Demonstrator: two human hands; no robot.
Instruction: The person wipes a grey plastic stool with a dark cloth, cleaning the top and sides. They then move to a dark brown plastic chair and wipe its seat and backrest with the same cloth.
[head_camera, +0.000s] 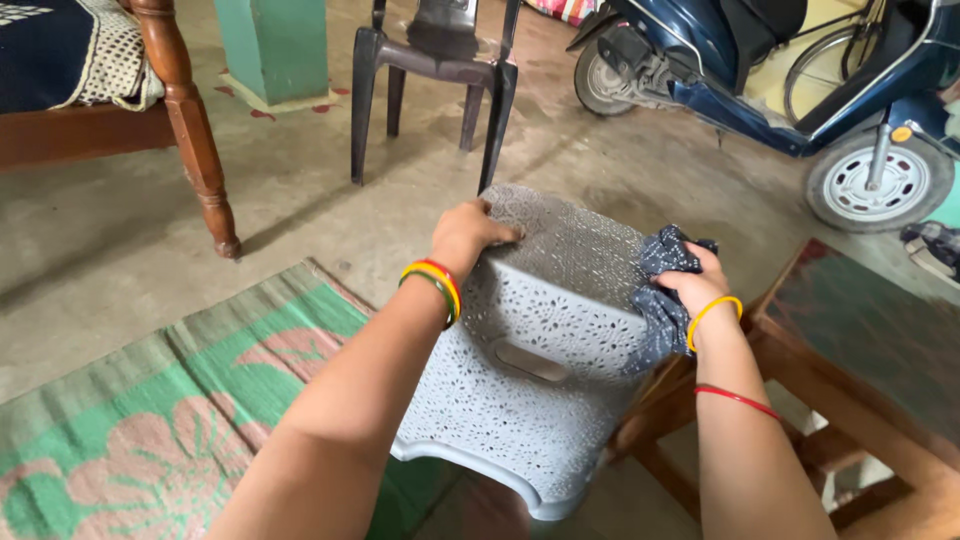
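Grey perforated plastic forms a stool (545, 360) that is tipped on its side, its seat facing away from the viewer and its legs pointing back toward the person. It leans over a striped green and pink floor mat (150, 420) on the left and the edge of a low wooden desk (860, 350) on the right. Tilting it this way brings its lacy side wall up within easy reach of both arms.

Nearest the viewer, two bare forearms reach forward, each wearing bangles. The left hand (468, 235) lies curled over the stool's upper left corner, fingers gripping the rim, apparently to steady it. The right hand (692, 285) is closed around a bunched dark blue patterned cloth (662, 290), pressing it against the stool's right edge, as one would for wiping.

Beyond the stool stretches a bare concrete floor (300, 200). Further off stand a dark plastic chair (435, 70), a green pillar base (272, 50), the turned wooden leg of a bed (195, 130) at far left, and a blue scooter (800, 80) parked at the upper right.
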